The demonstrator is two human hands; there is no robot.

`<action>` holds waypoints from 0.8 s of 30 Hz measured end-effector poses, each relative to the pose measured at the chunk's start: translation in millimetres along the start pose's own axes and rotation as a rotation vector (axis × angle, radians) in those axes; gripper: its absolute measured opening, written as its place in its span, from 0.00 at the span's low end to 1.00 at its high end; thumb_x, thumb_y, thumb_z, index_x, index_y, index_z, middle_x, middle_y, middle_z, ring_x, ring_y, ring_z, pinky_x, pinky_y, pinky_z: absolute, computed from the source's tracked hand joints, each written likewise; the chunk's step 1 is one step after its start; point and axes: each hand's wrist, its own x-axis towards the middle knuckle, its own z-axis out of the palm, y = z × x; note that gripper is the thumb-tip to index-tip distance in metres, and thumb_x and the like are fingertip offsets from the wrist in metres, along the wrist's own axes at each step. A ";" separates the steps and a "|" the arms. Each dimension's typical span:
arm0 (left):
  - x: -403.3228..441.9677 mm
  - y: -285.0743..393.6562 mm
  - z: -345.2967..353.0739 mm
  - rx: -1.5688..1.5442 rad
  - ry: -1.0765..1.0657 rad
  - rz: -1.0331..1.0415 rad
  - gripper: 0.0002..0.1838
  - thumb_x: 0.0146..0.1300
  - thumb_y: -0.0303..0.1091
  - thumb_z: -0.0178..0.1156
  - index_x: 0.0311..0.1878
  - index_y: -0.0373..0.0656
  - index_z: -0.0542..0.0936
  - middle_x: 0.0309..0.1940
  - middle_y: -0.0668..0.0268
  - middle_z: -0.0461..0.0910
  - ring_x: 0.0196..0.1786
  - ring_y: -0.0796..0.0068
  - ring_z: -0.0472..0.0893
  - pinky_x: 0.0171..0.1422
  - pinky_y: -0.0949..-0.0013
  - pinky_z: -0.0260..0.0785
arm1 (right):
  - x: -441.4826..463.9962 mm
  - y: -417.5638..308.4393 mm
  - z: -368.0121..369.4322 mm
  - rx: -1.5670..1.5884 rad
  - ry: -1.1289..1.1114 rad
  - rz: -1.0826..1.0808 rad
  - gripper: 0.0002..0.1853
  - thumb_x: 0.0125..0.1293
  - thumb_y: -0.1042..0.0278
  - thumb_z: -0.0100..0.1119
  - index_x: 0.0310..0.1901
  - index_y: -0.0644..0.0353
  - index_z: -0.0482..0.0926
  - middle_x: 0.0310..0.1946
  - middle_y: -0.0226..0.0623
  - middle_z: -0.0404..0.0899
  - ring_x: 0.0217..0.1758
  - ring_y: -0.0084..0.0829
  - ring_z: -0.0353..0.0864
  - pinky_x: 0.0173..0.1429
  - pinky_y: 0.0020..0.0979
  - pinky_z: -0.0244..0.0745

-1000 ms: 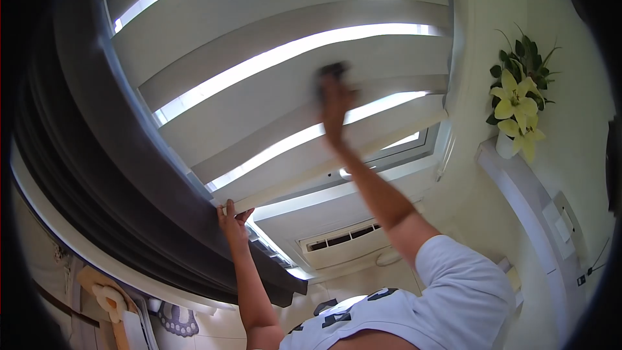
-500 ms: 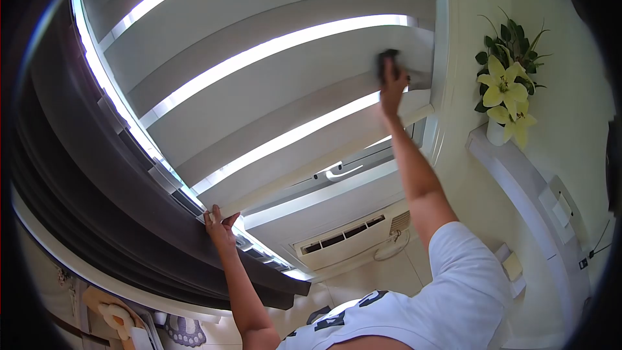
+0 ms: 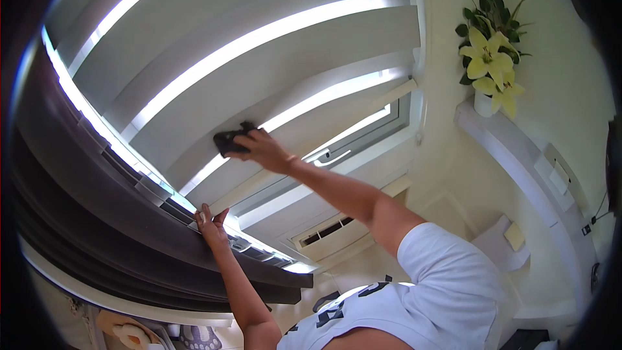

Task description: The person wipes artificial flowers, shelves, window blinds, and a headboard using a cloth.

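A striped grey zebra blind (image 3: 291,58) hangs over the window, with light showing through its sheer bands. My right hand (image 3: 262,149) is closed on a black cloth (image 3: 232,140), which is crumpled and pressed to the lower left part of the blind. My left hand (image 3: 212,225) grips the left end of the blind's pale bottom rail (image 3: 272,172), beside the dark curtain. Some of its fingertips are hidden behind the rail. The window handle (image 3: 327,157) shows just under the rail.
A dark curtain (image 3: 103,220) hangs along the left. Below the window is an air conditioner (image 3: 337,227). To the right, a curved ledge (image 3: 512,146) carries a white vase (image 3: 483,104) with yellow lilies (image 3: 487,58).
My right hand has swept the black cloth left and down across the blind, from its right edge to its lower left. My left hand stays at the bottom rail's end. The view has shifted slightly.
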 end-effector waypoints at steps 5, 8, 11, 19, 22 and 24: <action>7.2 -8.8 -2.3 -0.049 0.018 -0.002 0.19 0.61 0.32 0.56 0.49 0.39 0.60 0.45 0.53 0.70 0.41 0.56 0.78 0.38 0.56 0.80 | -66.5 119.6 -67.0 0.027 0.129 0.306 0.18 0.54 0.71 0.50 0.47 0.43 0.77 0.37 0.31 0.74 0.41 0.34 0.71 0.43 0.36 0.64; 4.4 -9.9 -6.3 -0.053 0.005 0.000 0.19 0.61 0.32 0.56 0.49 0.39 0.60 0.44 0.53 0.70 0.41 0.56 0.78 0.37 0.57 0.80 | -112.5 176.2 -117.9 -0.485 0.235 0.595 0.23 0.52 0.80 0.52 0.50 0.47 0.76 0.35 0.39 0.72 0.34 0.37 0.70 0.42 0.37 0.64; 1.4 -12.2 -4.7 -0.040 0.020 -0.001 0.20 0.61 0.33 0.56 0.50 0.39 0.59 0.43 0.53 0.71 0.40 0.57 0.78 0.37 0.57 0.80 | -113.8 160.9 -119.7 -0.512 0.245 0.722 0.26 0.51 0.82 0.51 0.53 0.47 0.74 0.37 0.41 0.71 0.36 0.38 0.69 0.42 0.36 0.63; 4.5 -2.0 -8.9 0.036 0.048 -0.022 0.19 0.62 0.35 0.55 0.51 0.40 0.59 0.43 0.53 0.70 0.39 0.56 0.78 0.35 0.58 0.80 | -94.1 80.4 -92.5 -0.133 0.042 0.314 0.20 0.52 0.73 0.55 0.45 0.35 0.80 0.41 0.27 0.71 0.44 0.28 0.68 0.47 0.34 0.64; 5.8 -10.2 -10.7 0.041 0.040 0.004 0.20 0.62 0.35 0.54 0.52 0.41 0.59 0.46 0.55 0.68 0.42 0.56 0.76 0.36 0.58 0.80 | -111.3 141.6 -129.7 -0.048 0.120 0.504 0.16 0.50 0.75 0.55 0.39 0.41 0.82 0.35 0.34 0.73 0.34 0.35 0.72 0.41 0.36 0.66; 8.6 -11.9 -13.2 0.012 0.052 0.000 0.23 0.61 0.36 0.56 0.54 0.43 0.59 0.48 0.57 0.67 0.45 0.57 0.74 0.36 0.58 0.79 | -125.5 185.2 -154.5 -0.253 0.328 0.455 0.16 0.48 0.78 0.55 0.38 0.45 0.82 0.32 0.38 0.74 0.29 0.40 0.73 0.38 0.37 0.67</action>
